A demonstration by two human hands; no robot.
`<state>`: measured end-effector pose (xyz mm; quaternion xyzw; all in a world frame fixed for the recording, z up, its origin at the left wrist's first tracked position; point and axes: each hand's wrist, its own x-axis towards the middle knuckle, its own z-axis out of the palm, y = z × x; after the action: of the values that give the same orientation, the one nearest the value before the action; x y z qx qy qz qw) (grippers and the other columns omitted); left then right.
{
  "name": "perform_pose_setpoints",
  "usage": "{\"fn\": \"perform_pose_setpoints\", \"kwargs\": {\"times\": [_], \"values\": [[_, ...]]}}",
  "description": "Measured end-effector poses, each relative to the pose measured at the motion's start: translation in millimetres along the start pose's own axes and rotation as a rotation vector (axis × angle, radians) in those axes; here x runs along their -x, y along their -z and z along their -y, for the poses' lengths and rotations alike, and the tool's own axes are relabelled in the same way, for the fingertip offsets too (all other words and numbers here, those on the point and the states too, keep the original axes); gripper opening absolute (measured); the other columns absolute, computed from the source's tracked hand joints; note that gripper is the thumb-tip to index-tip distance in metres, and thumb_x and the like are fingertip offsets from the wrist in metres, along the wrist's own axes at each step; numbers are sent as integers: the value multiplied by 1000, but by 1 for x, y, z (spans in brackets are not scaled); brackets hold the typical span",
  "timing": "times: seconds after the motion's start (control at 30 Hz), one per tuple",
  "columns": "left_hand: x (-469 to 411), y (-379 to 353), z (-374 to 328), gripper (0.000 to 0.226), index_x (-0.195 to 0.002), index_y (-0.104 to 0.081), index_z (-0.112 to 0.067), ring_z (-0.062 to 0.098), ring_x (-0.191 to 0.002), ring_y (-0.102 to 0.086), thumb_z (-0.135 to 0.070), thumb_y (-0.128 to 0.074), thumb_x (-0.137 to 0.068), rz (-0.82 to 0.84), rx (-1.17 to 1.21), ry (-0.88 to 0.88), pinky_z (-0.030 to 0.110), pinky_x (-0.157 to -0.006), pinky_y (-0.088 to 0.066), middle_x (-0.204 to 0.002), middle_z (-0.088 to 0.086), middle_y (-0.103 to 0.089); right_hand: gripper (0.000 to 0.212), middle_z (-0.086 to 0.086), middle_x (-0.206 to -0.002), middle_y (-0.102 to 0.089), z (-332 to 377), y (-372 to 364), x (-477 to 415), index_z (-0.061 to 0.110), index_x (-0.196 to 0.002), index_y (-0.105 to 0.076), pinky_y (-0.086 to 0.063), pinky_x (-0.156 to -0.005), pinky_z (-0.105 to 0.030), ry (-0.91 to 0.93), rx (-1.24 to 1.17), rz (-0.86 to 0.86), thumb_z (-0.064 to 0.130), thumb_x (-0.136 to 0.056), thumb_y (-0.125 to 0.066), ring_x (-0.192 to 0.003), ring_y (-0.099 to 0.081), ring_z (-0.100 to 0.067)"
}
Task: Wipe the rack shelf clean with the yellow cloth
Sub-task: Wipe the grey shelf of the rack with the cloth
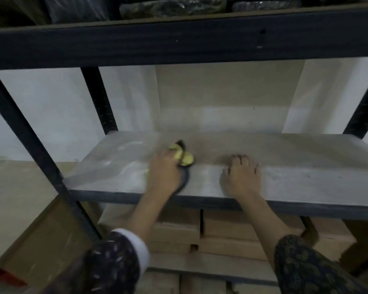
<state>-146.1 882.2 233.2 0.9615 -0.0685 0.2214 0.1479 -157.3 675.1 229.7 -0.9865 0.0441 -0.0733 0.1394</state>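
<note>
Bunching the crumpled yellow cloth (pixel 182 157) in curled fingers, the left hand (pixel 165 174) presses it onto the dusty grey rack shelf (pixel 306 166) to scrub, while the right hand (pixel 241 177) lies flat, fingers spread, seemingly bracing.

Pale wall (pixel 51 107) behind; cardboard boxes (pixel 227 232) stacked below.

Dark patterned sleeves (pixel 302 266), white cuff (pixel 136 240) on the left, bare forearms
</note>
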Motion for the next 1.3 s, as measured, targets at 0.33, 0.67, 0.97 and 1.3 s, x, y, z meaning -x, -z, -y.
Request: {"fn": "perform_pose_setpoints", "kwargs": {"times": [0.33, 0.67, 0.97, 1.3], "values": [[-4, -8, -23, 43, -127, -52, -19, 32, -125, -36, -19, -49, -84, 212, -155, 8, 39, -101, -32, -141, 4, -44, 49, -16, -142, -40, 1, -3, -1, 4, -134, -43, -21, -115, -47, -95, 66, -17, 37, -99, -31, -133, -35, -33], [-17, 41, 97, 38, -117, -57, -5, 37, -105, -44, -9, -47, -81, 120, -216, 236, 39, -86, -38, -124, 15, -53, 51, -9, -152, -29, -8, 2, -10, 11, -144, -33, -13, -118, -51, -73, 47, 1, 36, -100, -31, -142, -25, -27], [-49, -33, -77, 45, -126, -48, -12, 35, -122, -34, -3, -48, -82, 297, -52, -126, 43, -101, -33, -138, 10, -42, 49, -7, -150, -34, -13, -4, -17, 17, -141, -38, -17, -115, -51, -97, 50, -11, 37, -98, -29, -140, -28, -26], [-69, -27, 13, 39, -128, -46, -14, 33, -120, -40, -26, -47, -90, 226, -219, 93, 40, -99, -33, -133, 9, -47, 48, -6, -152, -31, -13, -3, -18, 18, -143, -35, -19, -114, -52, -95, 21, 2, 36, -99, -29, -140, -27, -27]]}}
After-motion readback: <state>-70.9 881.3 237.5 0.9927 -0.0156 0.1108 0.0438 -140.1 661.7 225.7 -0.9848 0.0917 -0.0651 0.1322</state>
